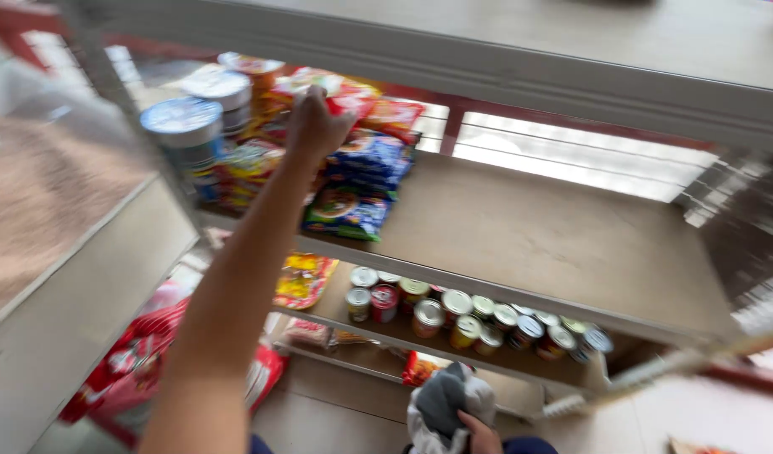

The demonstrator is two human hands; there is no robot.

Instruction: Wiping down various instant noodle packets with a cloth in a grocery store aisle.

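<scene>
Reaching up and away from the body, the left hand (315, 126) rests against a red snack packet (346, 99) on the middle shelf (521, 227) of a pale metal rack. Its fingers are curled over the packet's edge, but the blur makes it impossible to tell whether they have truly closed on it. That packet lies on top of a heap at the shelf's left end: blue snack bags (357, 181) stacked just beneath it, more red and yellow packets to the left, and round tubs with pale lids (185, 122) standing further left. The remainder of that shelf, out to the right, is bare board.

Down at the bottom edge of the view, the right hand (481, 435) is closed around a bunched grey and white cloth (445, 403), held low near the body.

One shelf lower, a cluster of small tins (479, 315) stands upright in rows, with a yellow packet (302, 279) lying at their left, partly hidden behind the raised forearm. Red bags (134, 361) sit on the floor at the lower left, beside the rack.
</scene>
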